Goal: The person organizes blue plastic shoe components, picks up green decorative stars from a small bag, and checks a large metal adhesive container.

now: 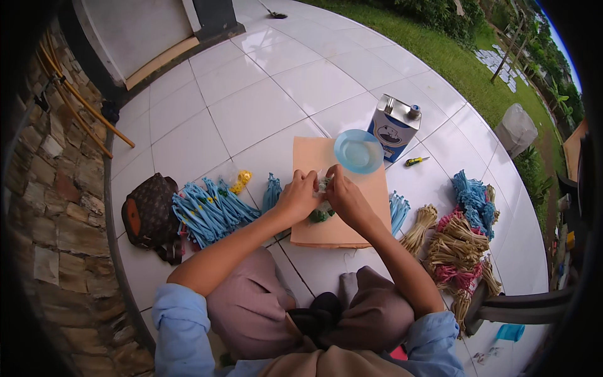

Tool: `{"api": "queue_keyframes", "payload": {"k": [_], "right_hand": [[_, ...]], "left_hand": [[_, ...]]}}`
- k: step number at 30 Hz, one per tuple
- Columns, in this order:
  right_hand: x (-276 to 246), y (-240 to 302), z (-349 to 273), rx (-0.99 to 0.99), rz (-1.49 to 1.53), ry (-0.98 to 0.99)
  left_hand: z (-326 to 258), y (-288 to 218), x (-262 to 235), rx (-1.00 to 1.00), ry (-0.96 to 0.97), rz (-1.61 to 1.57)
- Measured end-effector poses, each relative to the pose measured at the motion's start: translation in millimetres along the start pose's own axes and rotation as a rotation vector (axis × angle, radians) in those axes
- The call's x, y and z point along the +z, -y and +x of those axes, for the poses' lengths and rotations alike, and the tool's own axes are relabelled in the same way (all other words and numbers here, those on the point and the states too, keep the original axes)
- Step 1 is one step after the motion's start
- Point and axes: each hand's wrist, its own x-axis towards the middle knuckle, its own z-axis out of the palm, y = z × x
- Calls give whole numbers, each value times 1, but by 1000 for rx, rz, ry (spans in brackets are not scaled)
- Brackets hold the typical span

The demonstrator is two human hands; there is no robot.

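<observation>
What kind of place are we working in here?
Probably a home's tiled porch or terrace, outdoors: white floor tiles, a stone wall on the left, and a lawn right past the tile edge.

Left hand (296,196) and right hand (344,198) pinch a small clear packet (323,185) over a peach board (339,217). Blue bowl (358,151) at 1 o'clock; blue strips (207,210) at 9 o'clock.

Daylight is falling on the white tiled floor (264,94), a stone wall (44,188) standing left, grass (452,56) lying beyond.
</observation>
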Motion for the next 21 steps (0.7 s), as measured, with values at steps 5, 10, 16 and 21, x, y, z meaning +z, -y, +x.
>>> {"api": "queue_keyframes", "payload": {"k": [5,10,16,21], "right_hand": [[13,-19,-2,-66,105,-4],[14,-20,-2,-103,93,4],[15,-17,3,-138,-18,45],[12,-11,2,56,176,15]], "left_hand": [[11,34,13,90,-31,-35],[10,33,25,49,-70,-178],[9,40,29,-57,-112,-287],[15,37,19,-105,-12,-301]]}}
